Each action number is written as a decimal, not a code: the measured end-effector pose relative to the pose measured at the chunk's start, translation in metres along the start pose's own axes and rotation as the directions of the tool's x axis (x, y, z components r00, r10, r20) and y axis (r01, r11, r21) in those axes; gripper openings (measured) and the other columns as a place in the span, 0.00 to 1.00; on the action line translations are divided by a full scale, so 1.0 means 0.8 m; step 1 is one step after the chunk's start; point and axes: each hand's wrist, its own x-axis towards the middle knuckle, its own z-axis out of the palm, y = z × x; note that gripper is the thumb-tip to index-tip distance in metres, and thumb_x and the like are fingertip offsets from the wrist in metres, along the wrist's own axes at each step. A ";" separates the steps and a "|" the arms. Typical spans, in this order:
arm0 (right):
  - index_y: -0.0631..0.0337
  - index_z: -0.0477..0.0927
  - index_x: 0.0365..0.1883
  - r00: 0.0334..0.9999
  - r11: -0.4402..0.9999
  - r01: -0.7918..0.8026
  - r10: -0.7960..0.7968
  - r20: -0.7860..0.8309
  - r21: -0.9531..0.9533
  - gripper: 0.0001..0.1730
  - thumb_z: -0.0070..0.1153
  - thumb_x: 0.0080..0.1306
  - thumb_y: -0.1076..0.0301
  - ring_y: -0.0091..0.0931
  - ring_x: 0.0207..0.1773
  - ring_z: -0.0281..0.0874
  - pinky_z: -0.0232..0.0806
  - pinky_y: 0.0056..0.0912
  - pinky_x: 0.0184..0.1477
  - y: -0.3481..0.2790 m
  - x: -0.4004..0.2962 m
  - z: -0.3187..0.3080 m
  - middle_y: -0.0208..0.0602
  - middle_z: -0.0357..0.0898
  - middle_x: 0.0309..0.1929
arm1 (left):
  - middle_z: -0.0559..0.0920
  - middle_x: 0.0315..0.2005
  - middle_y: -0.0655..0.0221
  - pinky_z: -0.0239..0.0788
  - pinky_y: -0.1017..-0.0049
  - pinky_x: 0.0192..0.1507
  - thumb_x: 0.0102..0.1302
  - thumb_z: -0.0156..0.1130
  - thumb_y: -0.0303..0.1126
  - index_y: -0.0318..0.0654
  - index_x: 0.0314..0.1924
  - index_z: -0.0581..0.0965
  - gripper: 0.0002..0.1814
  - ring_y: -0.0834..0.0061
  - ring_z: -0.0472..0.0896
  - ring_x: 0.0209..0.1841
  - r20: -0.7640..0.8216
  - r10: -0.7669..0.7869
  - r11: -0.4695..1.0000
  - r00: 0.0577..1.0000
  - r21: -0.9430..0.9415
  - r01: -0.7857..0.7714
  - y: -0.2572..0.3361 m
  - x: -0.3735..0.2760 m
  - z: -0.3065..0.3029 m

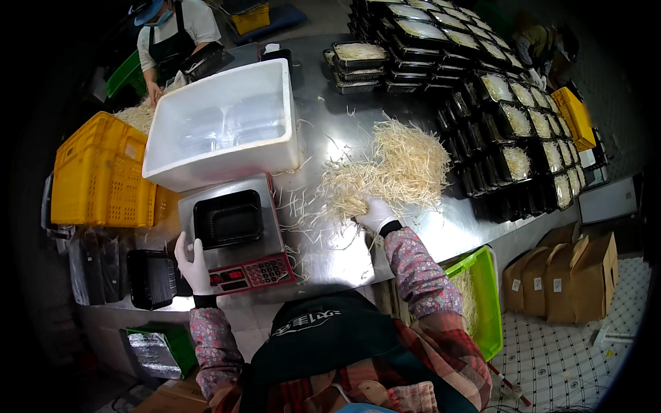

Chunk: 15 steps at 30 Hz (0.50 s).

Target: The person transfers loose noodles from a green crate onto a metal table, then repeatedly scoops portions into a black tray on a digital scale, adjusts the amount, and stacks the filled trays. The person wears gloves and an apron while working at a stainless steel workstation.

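My left hand (192,262), in a white glove, is raised with its fingers apart at the lower left corner of a digital scale (242,248). On the scale's metal plate lies a bare black plastic tray (228,219). My right hand (376,212), also gloved, is at the near left edge of a heap of bean sprouts (410,162), its fingers closed round some sprouts; the fingertips are partly hidden. Loose sprouts are scattered between the heap and the scale. More black trays (151,279) stand left of the scale, beside my left hand.
A white foam box (219,165) stands behind the scale, yellow crates (103,175) to its left. Stacks of packed sprout trays (516,121) fill the right and back. A green tub (490,304) and paper bags (560,281) are below right. Co-workers (178,31) stand across the table.
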 end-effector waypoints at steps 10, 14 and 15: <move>0.67 0.77 0.56 0.907 0.659 0.125 -0.379 0.185 0.741 0.32 0.71 0.51 0.72 0.22 0.48 0.80 0.71 0.25 0.54 -0.206 0.008 -0.125 0.34 0.83 0.49 | 0.83 0.39 0.66 0.65 0.86 0.17 0.67 0.59 0.25 0.31 0.60 0.75 0.21 0.86 0.75 0.19 0.240 -0.206 0.907 0.949 -0.318 0.277 -0.015 0.013 0.011; 0.65 0.77 0.57 0.746 0.690 0.352 -0.615 0.256 0.632 0.34 0.70 0.50 0.69 0.24 0.46 0.81 0.73 0.26 0.51 -0.336 0.021 -0.101 0.38 0.84 0.47 | 0.83 0.39 0.63 0.68 0.84 0.17 0.67 0.58 0.23 0.29 0.60 0.74 0.21 0.82 0.78 0.21 0.249 -0.239 0.850 0.939 -0.413 0.326 -0.003 -0.002 0.011; 0.66 0.73 0.61 0.712 0.755 0.559 -0.649 0.269 0.343 0.37 0.71 0.52 0.68 0.27 0.50 0.81 0.72 0.27 0.55 -0.367 0.026 -0.084 0.39 0.84 0.48 | 0.82 0.40 0.62 0.70 0.83 0.18 0.67 0.57 0.23 0.29 0.60 0.74 0.21 0.81 0.79 0.21 0.241 -0.245 0.844 0.939 -0.424 0.329 -0.001 -0.006 0.013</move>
